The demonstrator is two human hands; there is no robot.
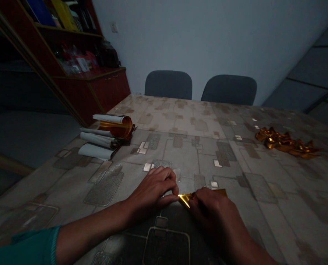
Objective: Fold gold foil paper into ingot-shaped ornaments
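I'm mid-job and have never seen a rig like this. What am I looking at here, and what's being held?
There's no machine: these are a person's bare hands, seen by one camera worn on their head, looking forward and down. The left hand and right hand hold a shiny gold piece between them; the right hides much of it. On the patterned table, folded sheets, grey and gold, lie to the left, and crumpled-looking gold shapes to the right.

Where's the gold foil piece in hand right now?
Head view, lower middle, just right of centre: its left tip is at the left hand's fingertips, the rest partly under the right hand, at the patterned tablecloth's near side.
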